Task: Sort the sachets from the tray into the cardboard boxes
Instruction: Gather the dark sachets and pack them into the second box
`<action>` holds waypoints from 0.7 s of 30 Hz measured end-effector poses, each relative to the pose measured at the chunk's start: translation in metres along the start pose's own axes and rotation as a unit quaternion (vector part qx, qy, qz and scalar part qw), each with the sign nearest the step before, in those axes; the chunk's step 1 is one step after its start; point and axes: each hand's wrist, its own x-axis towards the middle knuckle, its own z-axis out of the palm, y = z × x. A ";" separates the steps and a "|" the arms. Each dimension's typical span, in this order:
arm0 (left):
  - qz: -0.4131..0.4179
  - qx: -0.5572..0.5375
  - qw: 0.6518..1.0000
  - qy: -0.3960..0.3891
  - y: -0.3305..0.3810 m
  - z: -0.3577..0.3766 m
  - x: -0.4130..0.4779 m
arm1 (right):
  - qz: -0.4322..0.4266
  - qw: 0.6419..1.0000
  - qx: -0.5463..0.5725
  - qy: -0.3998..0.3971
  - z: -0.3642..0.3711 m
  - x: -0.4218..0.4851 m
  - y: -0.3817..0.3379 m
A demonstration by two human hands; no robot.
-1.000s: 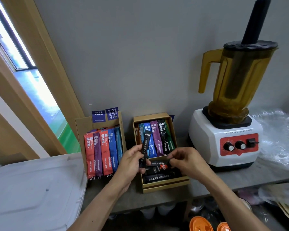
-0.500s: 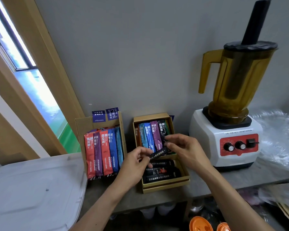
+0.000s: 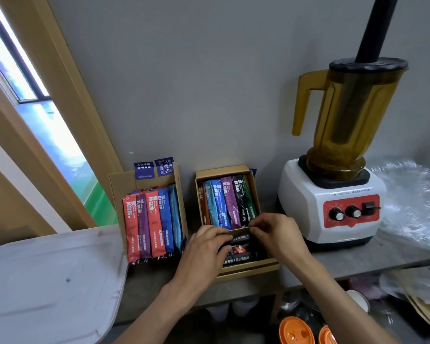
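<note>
Over the six o'clock compartment of the brown cardboard box [image 3: 249, 268], my left hand [image 3: 207, 247] and right hand [image 3: 276, 234] pinch the slim black sachet [image 3: 241, 236] by its ends, so I'd lower it level onto the stack [image 3: 242, 255].

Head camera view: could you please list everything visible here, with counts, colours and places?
left cardboard box: one, brown, against the wall.
colourful sachets: five showing, red, purple, red, blue, light blue, upright in it.
right cardboard box: one, brown, mid-shelf, two compartments.
upright sachets: six showing, orange, blues, purple, black, green, rear compartment.
black sachets: several, crosswise, front compartment.
blender: one, white base, amber jug, right.
plastic lid: one, translucent white, lower left.
plastic wrap: one, clear, far right.
orange lids: two, bottom edge.
left hand, right hand: over the front compartment, pinching a held sachet, black.
</note>
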 end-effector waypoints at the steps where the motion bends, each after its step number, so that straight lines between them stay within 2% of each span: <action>1: 0.006 0.016 1.000 -0.006 -0.001 0.002 -0.001 | -0.027 0.998 -0.047 0.006 0.001 -0.002 0.000; 5: 0.010 0.057 0.998 0.016 -0.005 0.008 -0.011 | -0.132 0.982 -0.131 0.004 -0.003 -0.008 -0.004; 10: 0.012 0.060 0.998 0.032 -0.005 0.009 -0.019 | -0.175 0.974 -0.137 -0.046 -0.001 -0.015 0.000; 15: -0.028 0.047 0.998 0.003 0.001 0.009 -0.015 | -0.201 0.964 -0.172 0.009 0.015 -0.019 0.007; 21: -0.028 0.088 0.995 0.047 0.013 0.009 -0.024 | -0.224 0.959 -0.167 0.053 0.019 -0.030 0.012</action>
